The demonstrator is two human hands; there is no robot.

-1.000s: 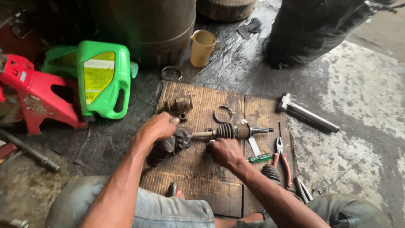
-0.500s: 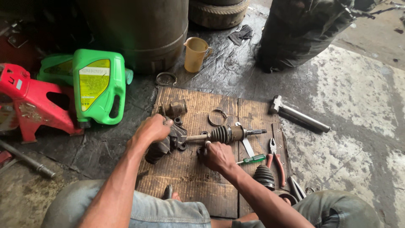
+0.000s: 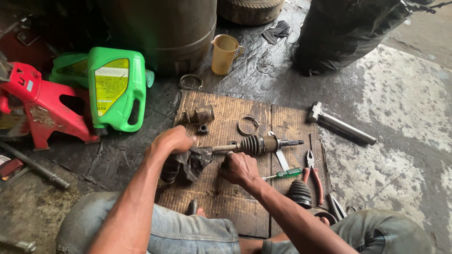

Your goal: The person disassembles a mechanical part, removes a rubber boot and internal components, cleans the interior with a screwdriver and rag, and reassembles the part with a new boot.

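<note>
A: Axle shaft [image 3: 256, 145] lies crosswise on the cardboard sheet [image 3: 226, 113], ribbed boot near its middle.

B: Hands?

A: Left hand [image 3: 173, 140] clamped on the shaft's left end, over a dark greasy rag [image 3: 188, 164]. Right hand [image 3: 240, 169] closed just below the shaft, beside the boot; whether it touches, cannot tell. Screwdriver [image 3: 285, 174] and pliers [image 3: 313, 171] lie to the right.

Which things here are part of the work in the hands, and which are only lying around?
In hand:
left hand on the dark boot
right hand beside the axle shaft

Lying about:
hammer
pliers
green-handled screwdriver
spare ribbed boot
metal ring
green jug
yellow cup
</note>
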